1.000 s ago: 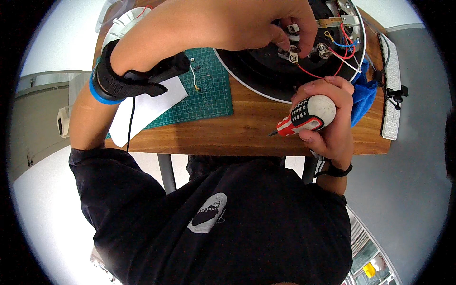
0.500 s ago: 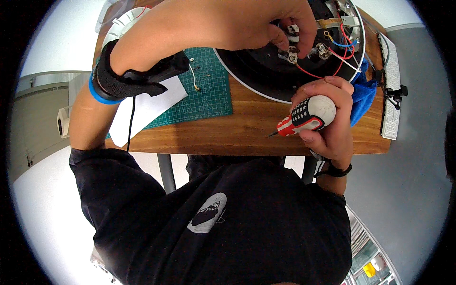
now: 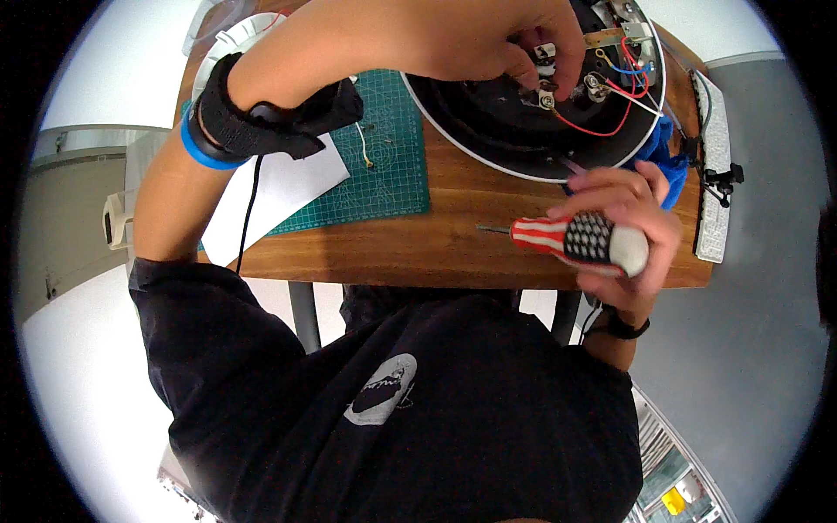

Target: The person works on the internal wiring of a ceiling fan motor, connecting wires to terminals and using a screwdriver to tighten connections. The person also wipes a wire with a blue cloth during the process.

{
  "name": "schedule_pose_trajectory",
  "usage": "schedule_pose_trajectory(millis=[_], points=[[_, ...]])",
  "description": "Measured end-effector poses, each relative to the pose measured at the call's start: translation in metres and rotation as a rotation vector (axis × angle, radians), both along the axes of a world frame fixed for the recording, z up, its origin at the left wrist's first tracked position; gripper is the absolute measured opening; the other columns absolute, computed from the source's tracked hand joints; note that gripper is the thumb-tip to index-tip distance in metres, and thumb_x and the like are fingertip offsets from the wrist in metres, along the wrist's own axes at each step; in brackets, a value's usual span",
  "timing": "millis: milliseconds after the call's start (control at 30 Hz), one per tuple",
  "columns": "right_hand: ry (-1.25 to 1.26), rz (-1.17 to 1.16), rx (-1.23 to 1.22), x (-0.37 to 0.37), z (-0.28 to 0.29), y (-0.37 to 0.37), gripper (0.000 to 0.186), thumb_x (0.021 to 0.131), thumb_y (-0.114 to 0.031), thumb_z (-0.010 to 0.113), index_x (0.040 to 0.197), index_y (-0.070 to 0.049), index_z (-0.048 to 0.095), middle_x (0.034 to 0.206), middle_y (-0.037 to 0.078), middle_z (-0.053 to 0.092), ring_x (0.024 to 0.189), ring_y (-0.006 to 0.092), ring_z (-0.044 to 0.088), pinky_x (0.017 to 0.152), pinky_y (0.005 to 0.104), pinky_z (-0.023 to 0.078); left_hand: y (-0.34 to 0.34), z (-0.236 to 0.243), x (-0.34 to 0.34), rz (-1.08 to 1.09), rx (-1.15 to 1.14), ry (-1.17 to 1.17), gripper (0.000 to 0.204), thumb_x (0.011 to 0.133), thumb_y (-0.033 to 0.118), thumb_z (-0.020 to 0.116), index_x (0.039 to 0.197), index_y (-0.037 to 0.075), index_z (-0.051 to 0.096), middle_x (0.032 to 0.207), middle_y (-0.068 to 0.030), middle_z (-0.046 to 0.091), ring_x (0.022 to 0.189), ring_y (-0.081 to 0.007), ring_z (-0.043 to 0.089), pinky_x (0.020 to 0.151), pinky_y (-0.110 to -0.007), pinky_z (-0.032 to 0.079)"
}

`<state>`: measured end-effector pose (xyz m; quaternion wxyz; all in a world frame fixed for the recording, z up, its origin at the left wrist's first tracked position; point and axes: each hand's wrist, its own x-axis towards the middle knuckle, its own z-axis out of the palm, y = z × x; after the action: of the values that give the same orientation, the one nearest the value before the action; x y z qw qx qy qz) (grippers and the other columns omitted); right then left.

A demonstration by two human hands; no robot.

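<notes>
My left hand point(image 3: 514, 35) reaches across into a round black appliance base point(image 3: 488, 144) with a white rim. Its thumb and fingers close around a small metal part with a screw terminal point(image 3: 547, 101), from which a red wire runs. In my right hand point(image 3: 649, 213) is a stubby screwdriver point(image 3: 575, 242) with a red, white and black patterned handle and a pale rounded end. Its shaft points left, over the wood and apart from the base. Beside the held part sits another metal terminal point(image 3: 596, 87), with red and white wires near it.
A green cutting mat point(image 3: 392, 183) bears a short white wire point(image 3: 364, 144) and a white sheet point(image 3: 283, 187). A blue cloth point(image 3: 667, 161) lies right of the base. A white ribbed part point(image 3: 227, 52) is at the far left, a white strip point(image 3: 715, 174) past the right edge.
My right hand has moved right and a little nearer to me, turning the screwdriver so its shaft lies more level. My left fingers stay at the metal part.
</notes>
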<state>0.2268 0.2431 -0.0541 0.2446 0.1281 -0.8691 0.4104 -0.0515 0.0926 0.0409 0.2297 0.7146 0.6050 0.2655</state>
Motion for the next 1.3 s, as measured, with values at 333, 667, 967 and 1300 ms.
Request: schedule_pose_trajectory(millis=[333, 667, 967, 1300], points=[[-0.247, 0.284, -0.129, 0.018, -0.020, 0.005, 0.059, 0.081, -0.016, 0.101, 0.122, -0.015, 0.058, 0.141, 0.018, 0.080, 0.120, 0.0368, 0.078, 0.103, 0.0480, 0.054, -0.007, 0.009, 0.004, -0.006, 0.036, -0.052, 0.021, 0.098, -0.003, 0.076, 0.115, 0.004, 0.087, 0.109, -0.0181, 0.085, 0.101, -0.0305, 0.082, 0.094, -0.041, 0.064], [-0.522, 0.210, -0.082, 0.010, -0.045, 0.012, 0.047, 0.091, 0.003, 0.087, 0.121, -0.009, 0.053, 0.153, 0.019, 0.072, 0.131, 0.0387, 0.072, 0.110, 0.0442, 0.054, -0.005, 0.015, 0.008, 0.006, -0.029, -0.026, 0.023, 0.100, -0.003, 0.074, 0.118, 0.004, 0.086, 0.111, -0.0182, 0.085, 0.101, -0.0307, 0.081, 0.093, -0.040, 0.064], [-0.472, 0.074, 0.392, -0.001, -0.064, 0.018, 0.034, 0.088, 0.004, 0.079, 0.118, -0.009, 0.070, 0.147, 0.010, 0.073, 0.127, 0.0389, 0.069, 0.106, 0.0472, 0.056, 0.000, 0.008, 0.006, 0.044, -0.043, 0.003, 0.022, 0.099, -0.004, 0.074, 0.116, 0.004, 0.086, 0.111, -0.0186, 0.084, 0.104, -0.0317, 0.081, 0.094, -0.042, 0.064], [-0.426, -0.027, 0.575, -0.006, -0.066, 0.009, 0.030, 0.094, -0.005, 0.080, 0.123, -0.010, 0.075, 0.148, 0.011, 0.071, 0.130, 0.0387, 0.068, 0.111, 0.0486, 0.056, -0.008, -0.004, -0.003, 0.016, 0.093, -0.036, 0.019, 0.097, -0.002, 0.079, 0.113, 0.003, 0.087, 0.114, -0.0193, 0.084, 0.108, -0.0329, 0.081, 0.095, -0.042, 0.065]])
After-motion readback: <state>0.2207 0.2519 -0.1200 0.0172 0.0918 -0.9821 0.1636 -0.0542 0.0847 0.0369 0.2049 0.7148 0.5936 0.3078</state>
